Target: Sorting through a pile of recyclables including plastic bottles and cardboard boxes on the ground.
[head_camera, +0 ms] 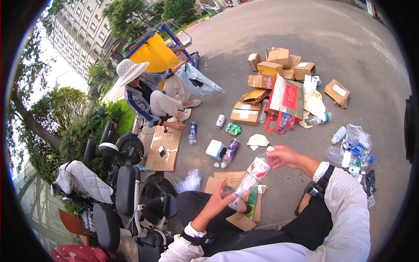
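A clear plastic bottle [245, 183] with a red and white label is held at a tilt between both hands. My right hand [284, 157] has its fingers closed around the neck, at the white cap. My left hand [216, 199] supports the lower end, its thumb and fingers against the bottle. Flattened cardboard [240, 221] lies on the asphalt under the bottle. Beyond it are a purple-labelled bottle [231, 150], a white and blue plastic jug [215, 149], a crushed green wrapper or can [233, 129] and a white can [220, 121].
Cardboard boxes [245, 115] are piled ahead beside a red and silver bag [284, 98] with bottles. Clear bags and bottles [356, 147] lie at right. A seated person in a sun hat [157, 95] holds a pale plastic bag [199, 82]. Parked scooters [126, 190] stand close at left.
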A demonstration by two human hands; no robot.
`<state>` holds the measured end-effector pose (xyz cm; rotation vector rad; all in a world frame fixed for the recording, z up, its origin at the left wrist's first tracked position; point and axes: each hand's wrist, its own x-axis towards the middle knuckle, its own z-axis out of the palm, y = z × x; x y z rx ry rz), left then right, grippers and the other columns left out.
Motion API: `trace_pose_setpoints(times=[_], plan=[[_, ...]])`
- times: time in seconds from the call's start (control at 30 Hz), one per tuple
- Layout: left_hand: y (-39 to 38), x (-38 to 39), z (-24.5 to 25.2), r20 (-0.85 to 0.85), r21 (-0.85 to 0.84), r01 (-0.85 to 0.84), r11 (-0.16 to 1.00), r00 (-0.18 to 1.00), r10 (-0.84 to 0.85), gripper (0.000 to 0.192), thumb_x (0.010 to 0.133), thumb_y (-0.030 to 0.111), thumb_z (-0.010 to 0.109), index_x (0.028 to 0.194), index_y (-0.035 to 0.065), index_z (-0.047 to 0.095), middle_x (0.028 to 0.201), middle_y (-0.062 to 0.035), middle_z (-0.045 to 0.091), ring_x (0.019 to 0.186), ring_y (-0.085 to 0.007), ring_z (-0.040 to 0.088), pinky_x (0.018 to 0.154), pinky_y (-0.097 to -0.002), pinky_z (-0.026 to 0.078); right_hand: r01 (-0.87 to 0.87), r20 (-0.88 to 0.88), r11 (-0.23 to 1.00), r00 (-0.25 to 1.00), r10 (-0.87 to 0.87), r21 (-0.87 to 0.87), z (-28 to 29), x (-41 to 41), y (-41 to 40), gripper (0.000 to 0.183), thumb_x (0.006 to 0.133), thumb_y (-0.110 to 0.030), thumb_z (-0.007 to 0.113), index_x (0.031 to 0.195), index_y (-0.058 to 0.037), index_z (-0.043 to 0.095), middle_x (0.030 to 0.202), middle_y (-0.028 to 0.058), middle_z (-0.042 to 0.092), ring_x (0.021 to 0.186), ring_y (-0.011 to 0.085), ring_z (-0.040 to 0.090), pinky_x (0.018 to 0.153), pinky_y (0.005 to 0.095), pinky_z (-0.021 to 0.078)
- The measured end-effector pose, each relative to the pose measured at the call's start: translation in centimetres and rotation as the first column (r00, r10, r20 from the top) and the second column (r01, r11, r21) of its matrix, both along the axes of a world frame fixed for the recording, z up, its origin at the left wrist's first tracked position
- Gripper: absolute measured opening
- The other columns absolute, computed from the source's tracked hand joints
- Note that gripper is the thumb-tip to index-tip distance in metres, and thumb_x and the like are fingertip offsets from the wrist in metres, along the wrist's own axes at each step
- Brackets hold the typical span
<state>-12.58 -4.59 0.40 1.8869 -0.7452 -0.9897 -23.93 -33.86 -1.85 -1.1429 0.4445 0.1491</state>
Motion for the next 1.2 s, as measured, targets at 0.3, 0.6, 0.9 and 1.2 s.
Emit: trace_pose_setpoints(times=[0.3,0.6,0.9,1.2], plan=[[-5.5,-0.9,-2.0,-0.489,0.029,-0.036,0.999,0.871,0.045,0.059,0.077,0.028,0.058,0.123,0.0051,0.029,0.11,-0.0098,0.047,0.093,-0.0184,0.051,0.077,-0.0296,0.043,0.173,0.075,0.984,0.981,-0.176,0.054,-1.1,-2.2,-2.3,0.035,0.079,-0.033,0.053,0.102,-0.0069,0.047,0.09,0.0073,0.056,0.086,0.0175,0.054,0.071,0.0306,0.0427],[-6.9,-1.2,-0.2,0.028,-0.059,-0.006,0.998,1.0,0.008,0.047,0.068,0.016,0.067,0.105,-0.0004,0.043,0.096,-0.0072,0.05,0.088,-0.0138,0.049,0.077,-0.0248,0.039,0.218,-0.092,0.918,0.961,-0.261,-0.332,-1.3,-3.4,-4.9,0.052,0.078,-0.053,0.04,0.074,-0.0034,0.054,0.049,0.0004,0.041,0.033,0.0074,0.038,0.03,0.0217,0.0359],[-3.6,1.6,1.0,0.036,-0.342,-0.14,0.929,0.986,0.162,0.054,0.064,0.01,0.067,0.107,0.0026,0.035,0.095,-0.0098,0.045,0.085,-0.0158,0.049,0.074,-0.0273,0.041,0.152,-0.09,0.944,0.978,-0.186,-0.292,-2.5,0.6,-1.2,0.043,0.081,-0.05,0.04,0.068,-0.0092,0.043,0.05,-0.0023,0.037,0.041,0.0075,0.033,0.039,0.0246,0.0345],[-7.1,0.9,0.0,0.012,-0.292,-0.053,0.955,0.998,0.059,0.051,0.068,0.012,0.067,0.108,0.0032,0.036,0.101,-0.0062,0.045,0.089,-0.0131,0.047,0.073,-0.0242,0.041,0.346,-0.187,0.871,0.885,-0.427,-0.349,-1.1,-2.4,-4.0,0.04,0.081,-0.047,0.04,0.061,-0.0118,0.043,0.044,-0.0053,0.032,0.033,0.0048,0.027,0.032,0.0225,0.0311]])
